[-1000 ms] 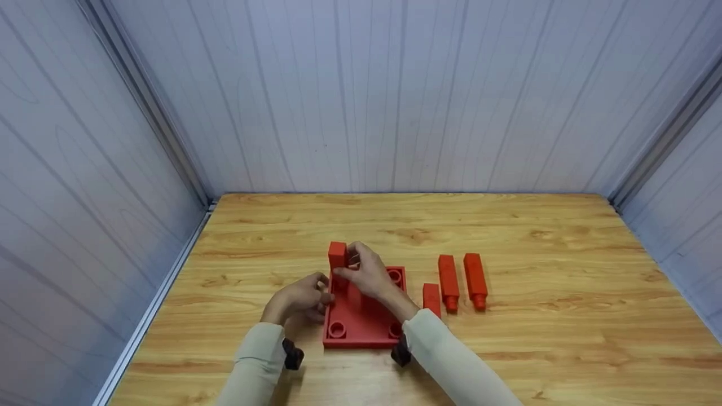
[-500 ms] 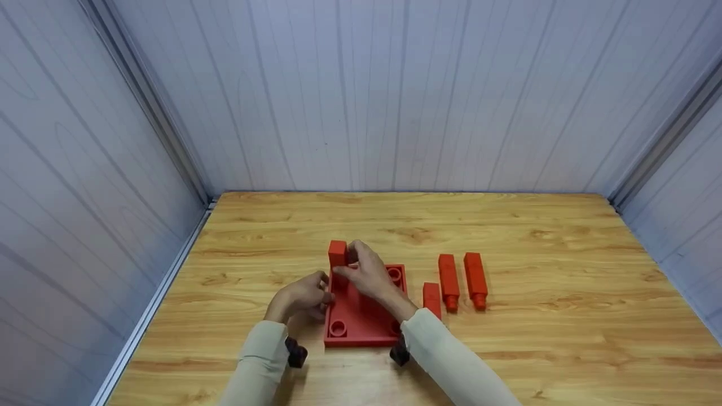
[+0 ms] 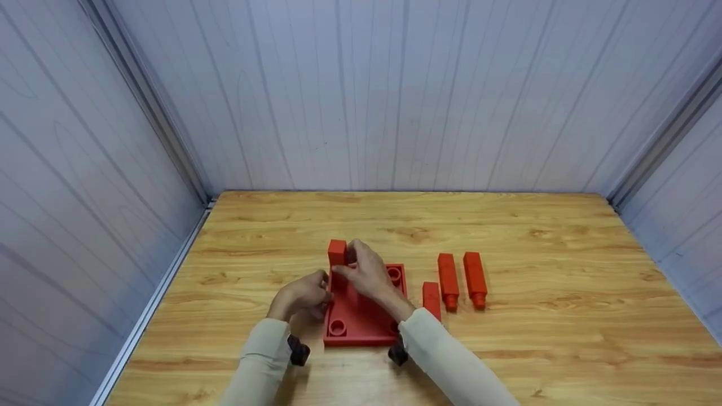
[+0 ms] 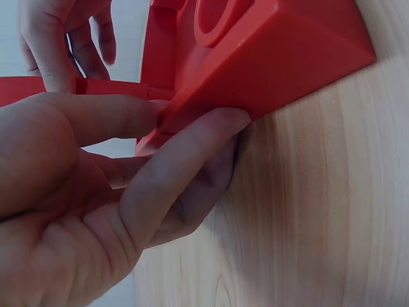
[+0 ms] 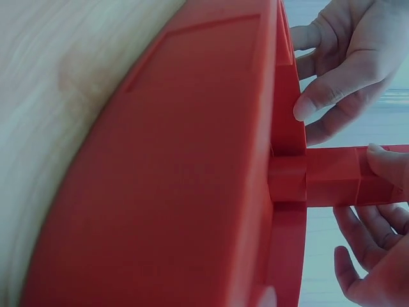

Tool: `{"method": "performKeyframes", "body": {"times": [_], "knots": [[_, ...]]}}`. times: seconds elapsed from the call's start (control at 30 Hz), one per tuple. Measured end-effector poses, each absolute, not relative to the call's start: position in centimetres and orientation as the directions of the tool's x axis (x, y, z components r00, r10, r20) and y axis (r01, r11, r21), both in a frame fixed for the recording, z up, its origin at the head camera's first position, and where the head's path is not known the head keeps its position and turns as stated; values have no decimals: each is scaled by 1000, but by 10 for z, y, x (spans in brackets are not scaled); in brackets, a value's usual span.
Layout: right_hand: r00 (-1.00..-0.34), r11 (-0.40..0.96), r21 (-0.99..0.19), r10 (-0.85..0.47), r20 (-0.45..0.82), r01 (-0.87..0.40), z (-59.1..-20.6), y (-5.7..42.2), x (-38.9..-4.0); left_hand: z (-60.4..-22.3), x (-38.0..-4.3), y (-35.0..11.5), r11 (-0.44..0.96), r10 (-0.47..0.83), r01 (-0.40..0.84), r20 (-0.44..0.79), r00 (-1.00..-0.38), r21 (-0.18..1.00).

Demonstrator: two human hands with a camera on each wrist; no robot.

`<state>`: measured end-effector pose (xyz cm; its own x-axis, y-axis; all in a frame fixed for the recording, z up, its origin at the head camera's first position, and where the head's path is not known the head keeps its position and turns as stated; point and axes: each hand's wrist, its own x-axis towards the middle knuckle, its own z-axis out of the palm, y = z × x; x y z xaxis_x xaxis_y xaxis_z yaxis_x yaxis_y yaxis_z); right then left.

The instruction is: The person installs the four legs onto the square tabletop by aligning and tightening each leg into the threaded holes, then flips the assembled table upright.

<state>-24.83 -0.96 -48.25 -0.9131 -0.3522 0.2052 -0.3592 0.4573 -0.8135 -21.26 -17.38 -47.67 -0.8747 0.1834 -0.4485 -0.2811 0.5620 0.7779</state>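
Note:
A red tray-like board (image 3: 364,324) with a raised rim and round corner sockets (image 3: 338,327) lies on the wooden table. At its far-left corner a red square-sided leg (image 3: 337,252) stands upright, its lower end at the socket. My right hand (image 3: 369,275) pinches this leg between thumb and fingers; in the right wrist view the leg (image 5: 332,176) meets the board's socket. At the board's left side, my left hand (image 3: 302,296) grips the edge. One digit touches the rim and other fingers (image 4: 192,160) press low on the outer wall in the left wrist view.
Right of the board lie three more red legs: a near one (image 3: 431,299) partly behind the right forearm, a middle one (image 3: 448,279) and a far-right one (image 3: 475,276), the last two with round ends toward me. White panel walls (image 3: 372,101) enclose the table's back and sides.
Both hands keep their places on the leg and the board. The left forearm has shifted very slightly right; otherwise things look the same.

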Motion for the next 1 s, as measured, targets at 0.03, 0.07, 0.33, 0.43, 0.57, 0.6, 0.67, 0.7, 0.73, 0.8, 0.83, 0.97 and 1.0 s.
{"method": "performKeyframes", "body": {"times": [0.03,0.07,0.33,0.43,0.57,0.6,0.67,0.7,0.73,0.8,0.83,0.97,1.0], "knots": [[-913,460,-812,-352,206,-360,-483,-9,-248,-477,-213,-174,565,185,-277,-446,-876,777],[-913,462,-809,-352,208,-363,-483,-9,-248,-477,-213,-173,563,183,-280,-448,-875,777],[-912,410,-850,-371,176,-330,-485,-10,-250,-482,-215,-177,531,191,-309,-467,-863,789],[-909,380,-870,-385,161,-315,-485,-9,-251,-483,-215,-178,512,196,-318,-469,-861,798],[-904,367,-880,-403,141,-301,-483,-7,-253,-483,-215,-178,502,200,-316,-464,-863,805],[-902,367,-882,-411,133,-297,-483,-6,-254,-482,-215,-178,500,200,-318,-465,-863,806],[-897,373,-884,-428,106,-283,-481,-5,-254,-482,-215,-178,495,201,-324,-469,-860,806],[-894,380,-883,-438,91,-275,-480,-4,-254,-483,-214,-178,493,200,-328,-472,-859,806],[-892,383,-884,-446,76,-267,-478,-3,-254,-483,-214,-178,493,198,-330,-474,-858,805],[-884,383,-886,-463,60,-261,-475,0,-254,-483,-214,-178,494,195,-332,-475,-858,803],[-882,383,-887,-468,54,-257,-474,1,-254,-483,-214,-178,493,194,-332,-474,-859,804],[-874,379,-886,-482,56,-266,-468,9,-254,-484,-215,-178,490,196,-327,-468,-862,808],[-872,376,-886,-485,62,-272,-467,11,-254,-484,-215,-178,490,197,-327,-468,-862,808]]}}
